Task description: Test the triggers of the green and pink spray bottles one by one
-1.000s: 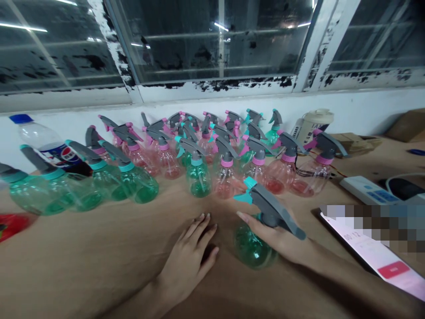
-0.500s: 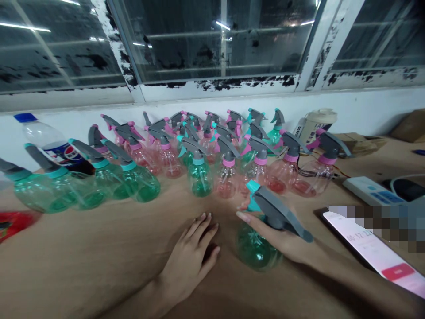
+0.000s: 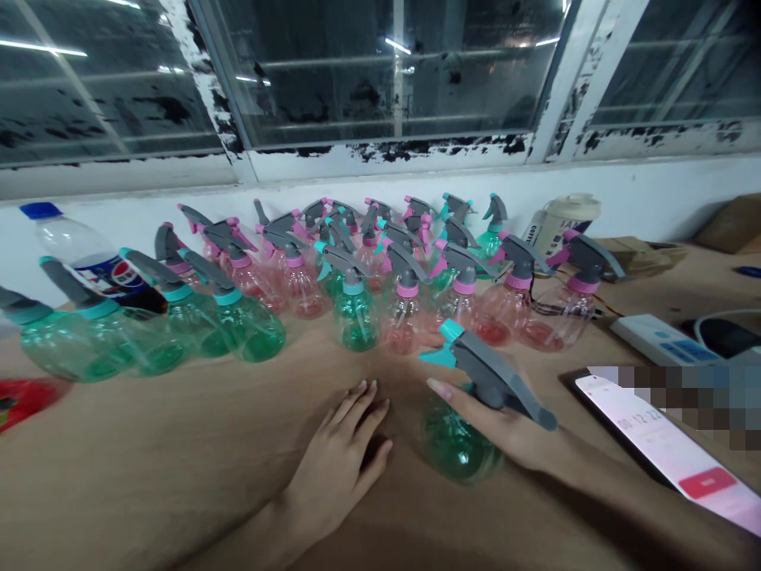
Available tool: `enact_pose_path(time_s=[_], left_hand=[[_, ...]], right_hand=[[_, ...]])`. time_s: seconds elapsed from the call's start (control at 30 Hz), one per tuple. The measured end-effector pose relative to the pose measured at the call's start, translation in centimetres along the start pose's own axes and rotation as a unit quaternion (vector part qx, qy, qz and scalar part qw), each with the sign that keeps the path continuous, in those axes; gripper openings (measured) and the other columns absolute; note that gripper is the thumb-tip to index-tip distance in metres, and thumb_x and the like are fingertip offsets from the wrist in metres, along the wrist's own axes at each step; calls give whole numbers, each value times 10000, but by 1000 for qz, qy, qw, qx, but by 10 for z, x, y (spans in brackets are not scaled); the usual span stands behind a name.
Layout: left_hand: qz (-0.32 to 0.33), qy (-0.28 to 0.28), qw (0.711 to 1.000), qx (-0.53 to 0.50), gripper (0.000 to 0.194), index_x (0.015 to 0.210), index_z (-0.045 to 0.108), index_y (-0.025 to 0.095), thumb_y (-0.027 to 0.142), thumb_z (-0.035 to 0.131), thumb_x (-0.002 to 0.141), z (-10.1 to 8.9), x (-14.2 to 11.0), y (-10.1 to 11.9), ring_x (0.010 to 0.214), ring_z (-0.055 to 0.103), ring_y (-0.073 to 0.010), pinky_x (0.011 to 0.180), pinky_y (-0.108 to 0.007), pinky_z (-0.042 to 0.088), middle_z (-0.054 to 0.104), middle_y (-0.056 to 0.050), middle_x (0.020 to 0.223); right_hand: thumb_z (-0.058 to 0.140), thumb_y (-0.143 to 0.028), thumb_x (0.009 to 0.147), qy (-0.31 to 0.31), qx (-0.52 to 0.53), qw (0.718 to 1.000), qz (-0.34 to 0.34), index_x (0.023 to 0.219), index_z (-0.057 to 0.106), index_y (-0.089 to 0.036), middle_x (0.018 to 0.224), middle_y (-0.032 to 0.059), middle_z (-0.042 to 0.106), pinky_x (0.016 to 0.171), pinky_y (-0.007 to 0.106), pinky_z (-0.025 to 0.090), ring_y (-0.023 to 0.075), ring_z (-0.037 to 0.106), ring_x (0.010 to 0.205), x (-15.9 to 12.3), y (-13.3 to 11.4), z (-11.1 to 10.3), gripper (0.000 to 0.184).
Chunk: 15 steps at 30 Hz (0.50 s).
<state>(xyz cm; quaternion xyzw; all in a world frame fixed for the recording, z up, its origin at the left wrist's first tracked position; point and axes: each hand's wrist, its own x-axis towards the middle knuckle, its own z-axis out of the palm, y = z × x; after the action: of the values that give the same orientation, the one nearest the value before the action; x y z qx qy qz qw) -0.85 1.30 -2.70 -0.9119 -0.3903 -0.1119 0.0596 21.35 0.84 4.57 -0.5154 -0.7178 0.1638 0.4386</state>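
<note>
From my end, I see the right hand wrapped round the neck of a green spray bottle, thumb in view, most fingers hidden. The bottle is between the left hand and the phone, well in from the far edge of the tabletop; I can't tell whether its base touches the wood. The left hand lies palm down, fingers slightly spread, gripping nothing I can see.

My main worry is the standing spray bottles crowded toward the far edge: a push that way could catch one and topple its neighbours. With the hold up at the neck, I judge the round body could swing if the thumb slipped. A finger seems to show by the trigger, so squeezing hard might set it off. A careless sweep of the right forearm could shove the phone.
</note>
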Motion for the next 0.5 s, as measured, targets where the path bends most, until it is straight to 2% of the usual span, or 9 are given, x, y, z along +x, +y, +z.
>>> enact_pose_path(time_s=[0.13, 0.3, 0.5], left_hand=[[0, -3, 1000, -1, 393, 1255, 485, 132, 300, 458, 901, 0, 0, 0, 1283, 360, -260, 995, -449, 389, 420, -133, 1377], [-1, 0, 1000, -3, 399, 1264, 476, 140, 306, 458, 902, 0, 0, 0, 1284, 358, -258, 1003, -446, 379, 412, -126, 1385], [4, 10, 1000, -11, 388, 1252, 484, 134, 293, 458, 899, 0, 0, 0, 1275, 372, -264, 990, -453, 392, 422, -133, 1375]], right_hand=[[544, -402, 772, 5, -5, 1000, 1, 585, 421, -244, 479, -61, 396, 384, 248, 376, 109, 426, 411, -1, 1, 2, 275], [554, -399, 769, 5, -17, 1000, 16, 532, 381, -247, 428, -74, 340, 347, 246, 337, 102, 377, 367, -2, 4, 2, 331], [550, -397, 782, 13, -19, 1000, 5, 531, 426, -251, 407, -67, 370, 331, 256, 337, 112, 407, 342, -4, 4, 3, 316]])
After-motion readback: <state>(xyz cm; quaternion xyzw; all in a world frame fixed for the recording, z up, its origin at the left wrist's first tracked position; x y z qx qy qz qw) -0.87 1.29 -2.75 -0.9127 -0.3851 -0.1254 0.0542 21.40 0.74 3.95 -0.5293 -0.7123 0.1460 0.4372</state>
